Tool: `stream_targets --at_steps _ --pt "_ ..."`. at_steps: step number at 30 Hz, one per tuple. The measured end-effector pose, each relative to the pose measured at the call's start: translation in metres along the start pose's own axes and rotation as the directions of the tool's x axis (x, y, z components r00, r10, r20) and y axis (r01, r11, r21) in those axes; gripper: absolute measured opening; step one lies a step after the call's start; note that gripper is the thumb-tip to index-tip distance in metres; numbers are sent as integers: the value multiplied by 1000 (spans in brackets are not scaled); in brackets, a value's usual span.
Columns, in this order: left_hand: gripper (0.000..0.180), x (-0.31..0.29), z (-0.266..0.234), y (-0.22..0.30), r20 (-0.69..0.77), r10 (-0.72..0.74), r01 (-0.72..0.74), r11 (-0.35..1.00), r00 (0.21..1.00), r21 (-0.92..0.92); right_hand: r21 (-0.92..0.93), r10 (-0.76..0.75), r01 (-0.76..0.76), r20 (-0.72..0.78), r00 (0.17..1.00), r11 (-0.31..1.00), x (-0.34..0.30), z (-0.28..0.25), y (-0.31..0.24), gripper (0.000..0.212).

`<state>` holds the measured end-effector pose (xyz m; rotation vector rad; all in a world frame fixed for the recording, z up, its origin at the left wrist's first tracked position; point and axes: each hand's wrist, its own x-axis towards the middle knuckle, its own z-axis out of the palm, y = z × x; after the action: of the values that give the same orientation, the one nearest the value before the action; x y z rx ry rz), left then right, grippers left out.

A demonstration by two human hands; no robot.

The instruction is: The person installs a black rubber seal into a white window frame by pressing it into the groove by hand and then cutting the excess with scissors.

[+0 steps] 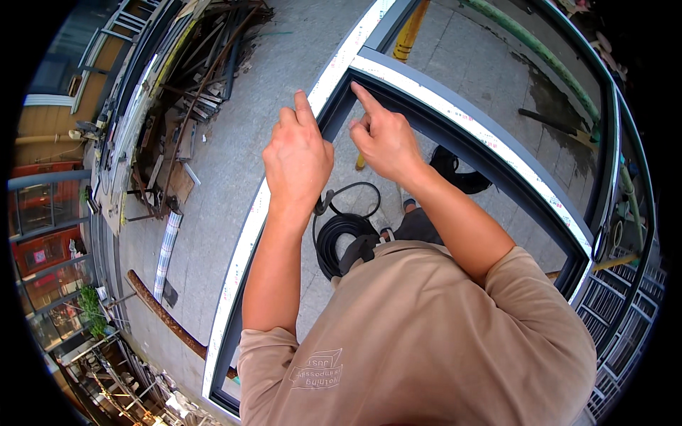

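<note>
A large window frame (pixel 420 88) with white protective film on its face and dark inner edges surrounds my arms. My left hand (pixel 298 157) lies over its left bar, index finger stretched along the film and the other fingers curled at the bar. At the upper left inner corner, my right hand (pixel 387 136) reaches its index finger to the black rubber strip (pixel 426 126) lining the opening. Its thumb and other fingers are bent, with nothing visible in them. A coil of black rubber strip (pixel 328 245) lies below, its loose loop rising near my left wrist.
Another black coil (pixel 460 172) lies under the frame's right part. A yellow post (pixel 410 32) and a green pipe (pixel 543 46) show through the upper panes. Scrap lengths (pixel 202 103) are piled at left, near a wrapped roll (pixel 168 248) and a rusty pipe (pixel 167 312).
</note>
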<state>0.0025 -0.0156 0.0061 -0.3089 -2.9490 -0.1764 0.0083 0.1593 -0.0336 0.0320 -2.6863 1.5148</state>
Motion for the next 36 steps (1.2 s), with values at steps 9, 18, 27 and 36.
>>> stream_targets --at_steps 9,18,27,36 --pt "86 -1 0 -1 -15 2 -2 1000 1000 -2 171 115 -98 -92 989 980 13 1 -14 57" --pt "85 -1 -3 0 -4 -7 7 1000 1000 -12 418 244 -229 18 970 879 14 -6 -16 58" --pt "84 0 -1 0 -1 -8 8 1000 1000 -28 122 86 -85 -4 996 989 2 -3 -19 64" --pt "83 -1 -3 0 -6 -12 12 999 1000 -29 257 179 -168 -19 984 952 12 2 -22 70"
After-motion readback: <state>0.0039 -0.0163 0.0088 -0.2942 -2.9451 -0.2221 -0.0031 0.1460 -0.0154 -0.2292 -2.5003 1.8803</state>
